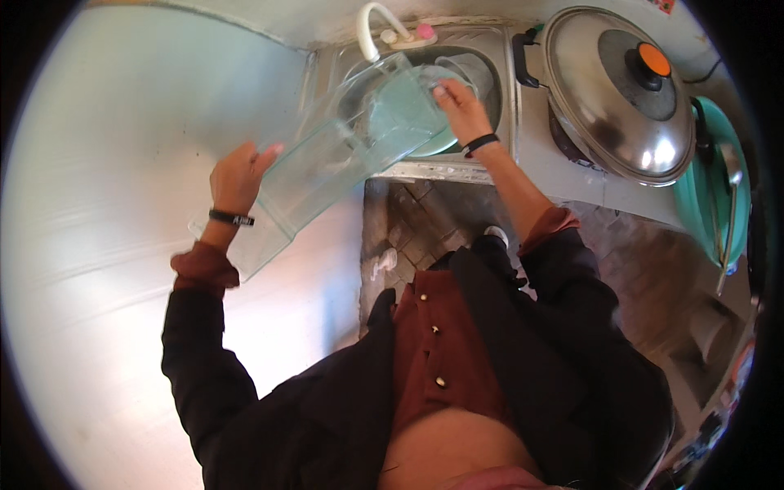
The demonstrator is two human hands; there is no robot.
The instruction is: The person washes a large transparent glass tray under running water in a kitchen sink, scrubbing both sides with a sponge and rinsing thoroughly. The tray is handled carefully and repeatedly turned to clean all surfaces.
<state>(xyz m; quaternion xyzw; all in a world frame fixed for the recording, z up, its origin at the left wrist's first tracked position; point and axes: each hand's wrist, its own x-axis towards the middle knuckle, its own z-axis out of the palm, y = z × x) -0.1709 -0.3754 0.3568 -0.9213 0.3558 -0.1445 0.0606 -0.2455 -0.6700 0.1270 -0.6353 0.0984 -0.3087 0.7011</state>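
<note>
A long, clear, greenish plastic container [324, 165] with raised sides is held slantwise between my hands, its far end over the sink [509, 98]. My left hand [237, 177] grips its near left edge, the thumb along the rim. My right hand [462, 110] holds the far end by its right corner. Beneath that end, seen partly through the clear plastic, a pale green basin [442, 144] sits in the sink. A translucent item [474, 70] lies at the back of the basin; its kind is unclear.
A white curved faucet [365, 37] stands behind the sink. To the right is a large lidded metal pan [588, 92] with black handles. Beyond it, a green plastic basin [692, 196] holds a metal ladle [733, 165]. A pale wall [110, 153] rises at the left.
</note>
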